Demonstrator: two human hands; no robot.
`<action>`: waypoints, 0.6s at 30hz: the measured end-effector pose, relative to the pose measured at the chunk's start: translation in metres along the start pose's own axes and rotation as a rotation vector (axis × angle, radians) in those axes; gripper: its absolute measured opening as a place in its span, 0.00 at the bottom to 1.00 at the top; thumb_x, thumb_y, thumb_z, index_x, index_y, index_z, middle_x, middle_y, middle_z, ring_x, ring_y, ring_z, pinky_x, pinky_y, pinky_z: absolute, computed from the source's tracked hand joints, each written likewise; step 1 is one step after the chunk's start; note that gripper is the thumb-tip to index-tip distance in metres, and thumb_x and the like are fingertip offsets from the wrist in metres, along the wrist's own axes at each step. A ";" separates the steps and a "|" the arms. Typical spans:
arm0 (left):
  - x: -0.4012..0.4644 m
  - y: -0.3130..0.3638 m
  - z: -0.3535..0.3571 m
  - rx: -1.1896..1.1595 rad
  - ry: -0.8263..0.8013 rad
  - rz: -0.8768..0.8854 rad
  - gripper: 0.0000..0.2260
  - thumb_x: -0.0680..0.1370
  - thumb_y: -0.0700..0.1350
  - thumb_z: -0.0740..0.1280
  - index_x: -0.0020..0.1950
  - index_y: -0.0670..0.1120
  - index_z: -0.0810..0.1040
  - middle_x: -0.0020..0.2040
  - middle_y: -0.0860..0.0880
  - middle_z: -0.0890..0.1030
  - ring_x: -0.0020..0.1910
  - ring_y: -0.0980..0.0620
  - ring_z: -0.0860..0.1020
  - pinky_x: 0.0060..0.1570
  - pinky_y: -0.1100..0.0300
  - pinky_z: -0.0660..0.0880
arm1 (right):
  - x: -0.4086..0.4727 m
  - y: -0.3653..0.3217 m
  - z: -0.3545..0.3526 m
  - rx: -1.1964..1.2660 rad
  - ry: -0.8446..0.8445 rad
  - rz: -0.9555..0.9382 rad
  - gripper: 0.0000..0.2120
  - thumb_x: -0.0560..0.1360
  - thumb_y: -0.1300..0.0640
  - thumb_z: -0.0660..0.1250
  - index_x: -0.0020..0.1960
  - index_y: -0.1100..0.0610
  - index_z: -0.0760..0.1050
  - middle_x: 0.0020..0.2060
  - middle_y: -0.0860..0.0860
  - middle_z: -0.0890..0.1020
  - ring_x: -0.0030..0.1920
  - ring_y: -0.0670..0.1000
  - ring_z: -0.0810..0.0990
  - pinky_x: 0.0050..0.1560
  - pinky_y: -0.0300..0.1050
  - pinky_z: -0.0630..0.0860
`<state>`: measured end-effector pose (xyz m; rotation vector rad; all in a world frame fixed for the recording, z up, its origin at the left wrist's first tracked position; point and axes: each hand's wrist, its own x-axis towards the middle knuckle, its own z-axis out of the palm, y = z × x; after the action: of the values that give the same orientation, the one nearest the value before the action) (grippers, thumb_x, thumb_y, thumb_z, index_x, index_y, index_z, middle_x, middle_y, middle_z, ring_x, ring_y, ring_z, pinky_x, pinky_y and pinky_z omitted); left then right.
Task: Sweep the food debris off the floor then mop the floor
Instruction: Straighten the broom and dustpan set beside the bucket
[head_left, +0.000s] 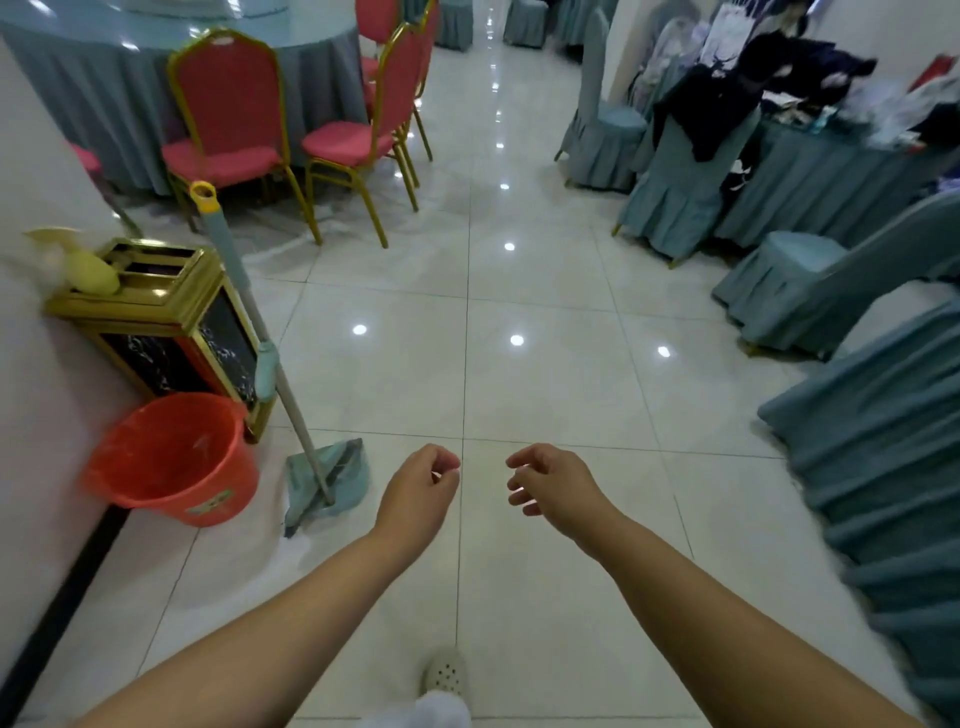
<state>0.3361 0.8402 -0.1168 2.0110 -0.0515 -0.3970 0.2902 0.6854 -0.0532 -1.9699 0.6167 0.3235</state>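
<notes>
A flat mop (270, 358) with a teal pad and a grey pole leans against a gold and black bin (166, 317) at the left wall. Its pad (330, 480) lies on the glossy white tiled floor (519, 374). An orange bucket (174, 457) stands beside the bin, left of the mop pad. My left hand (421, 491) and my right hand (550, 483) are held out in front of me above the floor, fingers loosely curled, holding nothing. The left hand is a short way right of the mop pad. No debris shows on the tiles.
Red chairs with gold frames (228, 130) stand by a round table (104, 78) with a teal cloth at the back left. Teal covered chairs (680, 182) and a cluttered table (831, 171) line the right side. An aisle of tiles runs between them. My white shoe (445, 673) shows below.
</notes>
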 end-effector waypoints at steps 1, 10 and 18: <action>0.012 0.002 -0.002 -0.004 0.013 -0.013 0.05 0.77 0.41 0.61 0.47 0.51 0.74 0.44 0.53 0.77 0.45 0.50 0.77 0.50 0.50 0.78 | 0.013 -0.007 -0.002 -0.016 -0.012 -0.005 0.10 0.78 0.64 0.57 0.53 0.55 0.75 0.45 0.53 0.81 0.41 0.48 0.81 0.46 0.42 0.80; 0.086 0.004 -0.059 -0.132 0.240 -0.156 0.08 0.77 0.40 0.62 0.41 0.52 0.73 0.42 0.52 0.78 0.40 0.50 0.75 0.44 0.53 0.75 | 0.108 -0.074 0.013 -0.065 -0.198 -0.092 0.10 0.78 0.65 0.57 0.54 0.58 0.75 0.45 0.56 0.81 0.41 0.51 0.80 0.44 0.43 0.78; 0.118 -0.024 -0.132 -0.160 0.551 -0.272 0.12 0.76 0.37 0.64 0.38 0.54 0.72 0.39 0.52 0.77 0.40 0.48 0.76 0.46 0.51 0.75 | 0.180 -0.135 0.087 -0.167 -0.475 -0.174 0.11 0.77 0.66 0.58 0.53 0.59 0.77 0.43 0.56 0.81 0.41 0.53 0.81 0.40 0.42 0.77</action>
<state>0.4834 0.9409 -0.1144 1.9076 0.5829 -0.0031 0.5175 0.7616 -0.0774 -1.9894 0.1150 0.7252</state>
